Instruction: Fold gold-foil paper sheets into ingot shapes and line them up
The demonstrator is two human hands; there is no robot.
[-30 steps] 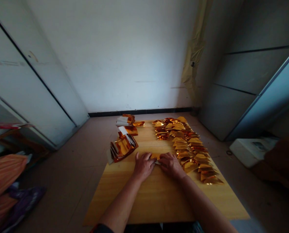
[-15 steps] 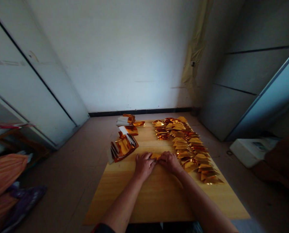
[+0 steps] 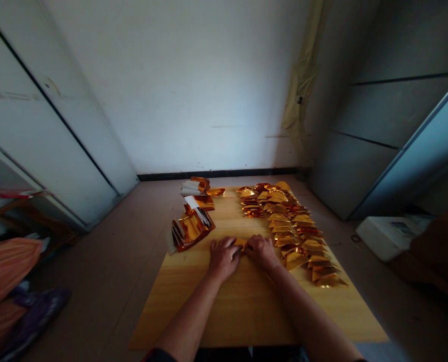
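Observation:
Between my two hands, near the middle of the wooden table [image 3: 224,317], is a small piece of gold foil paper [image 3: 240,242]. My left hand [image 3: 223,256] grips its left side with thumb and fingers. On the other side, my right hand [image 3: 262,250] pinches the right end. Both hands rest low on the tabletop and cover much of the paper, so its folds are hard to make out. Just right of my right hand stand rows of folded gold paper pieces [image 3: 284,226]. Left of my left hand lies a fanned stack of gold foil sheets [image 3: 192,229].
Another sheet bundle [image 3: 194,187] and a single folded gold piece [image 3: 216,192] lie at the table's far left. A wall [image 3: 209,100] rises behind. A grey cabinet [image 3: 374,130] and a white box [image 3: 385,236] stand right; orange cloth [image 3: 9,266] is at left.
Both hands stay in almost the same place on the gold foil paper. Only the fingers shift slightly, and the piles look unchanged.

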